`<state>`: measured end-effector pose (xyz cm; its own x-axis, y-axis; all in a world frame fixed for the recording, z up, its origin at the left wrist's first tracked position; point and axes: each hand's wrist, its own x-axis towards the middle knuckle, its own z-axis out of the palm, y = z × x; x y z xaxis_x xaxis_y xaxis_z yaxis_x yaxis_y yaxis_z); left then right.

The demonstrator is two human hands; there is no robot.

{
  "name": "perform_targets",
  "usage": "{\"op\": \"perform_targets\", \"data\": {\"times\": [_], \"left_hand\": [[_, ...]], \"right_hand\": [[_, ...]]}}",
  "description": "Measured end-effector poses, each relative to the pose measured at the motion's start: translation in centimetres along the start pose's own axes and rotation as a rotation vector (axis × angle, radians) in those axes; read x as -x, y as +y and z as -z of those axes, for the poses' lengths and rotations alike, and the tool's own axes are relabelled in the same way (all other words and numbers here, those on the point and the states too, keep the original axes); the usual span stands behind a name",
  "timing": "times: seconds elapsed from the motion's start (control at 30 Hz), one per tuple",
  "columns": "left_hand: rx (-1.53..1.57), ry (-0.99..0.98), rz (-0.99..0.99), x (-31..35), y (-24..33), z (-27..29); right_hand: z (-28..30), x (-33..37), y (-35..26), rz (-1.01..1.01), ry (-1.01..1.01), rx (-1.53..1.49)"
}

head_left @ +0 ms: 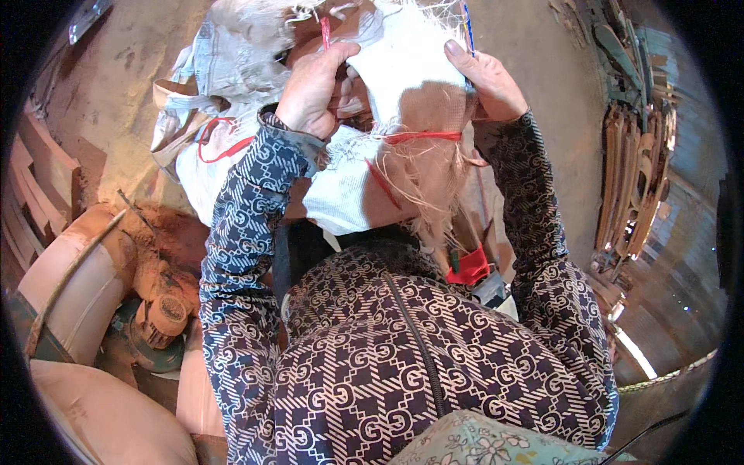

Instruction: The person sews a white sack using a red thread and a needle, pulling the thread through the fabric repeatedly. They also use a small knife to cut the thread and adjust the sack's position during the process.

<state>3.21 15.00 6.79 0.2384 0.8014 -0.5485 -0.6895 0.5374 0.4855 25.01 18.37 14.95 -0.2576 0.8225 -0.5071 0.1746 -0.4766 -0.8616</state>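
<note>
Head view looks down on a white woven sack (403, 70), frayed along its edges, held up in front of the person's chest between both hands. Its upper part is bunched where the left hand (314, 85) closes around the fabric, fingers curled tight near a short red strip (325, 31). At the sack's upper right corner the right hand (484, 77) pinches the cloth, with a thin blue strand (467, 23) rising just beside its fingertips. A red cord (422, 136) runs across the sack below the hands, loose pale fibres hanging under it. Both forearms wear dark patterned sleeves (240, 256) matching the zipped jacket. Behind the sack, on the earthen floor (124, 101), lies another white bag (209, 116) with red cord on it. At the lower left stand dusty rounded sacks (77, 294) beside a small dust-coated motor (163, 318). Curved wooden pieces (635, 178) are stacked at the right.
</note>
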Motion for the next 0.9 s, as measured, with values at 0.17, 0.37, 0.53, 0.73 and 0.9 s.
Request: {"op": "perform_targets", "data": {"times": [0.17, 0.37, 0.53, 0.73, 0.9], "left_hand": [[-0.413, -0.036, -0.253, 4.7, 0.7, 0.4], [-0.543, 0.130, -0.310, 11.0, -1.1, 2.5], [-0.247, 0.265, -0.286, 11.8, -2.8, 6.1], [-0.312, 0.358, -0.138, 11.0, -3.4, 8.5], [-0.033, 0.293, -0.082, 11.6, -3.2, 8.9]], "right_hand": [[-2.5, 0.3, -0.2, 0.110, -0.064, -0.060], [-11.6, 3.9, 3.0, 0.440, -0.248, 0.382], [-14.4, 6.0, 7.3, 0.323, -0.267, 0.258], [-13.6, 7.3, 9.8, 0.374, -0.313, 0.182], [-8.2, 3.2, 10.2, 0.401, 0.130, 0.253]]}}
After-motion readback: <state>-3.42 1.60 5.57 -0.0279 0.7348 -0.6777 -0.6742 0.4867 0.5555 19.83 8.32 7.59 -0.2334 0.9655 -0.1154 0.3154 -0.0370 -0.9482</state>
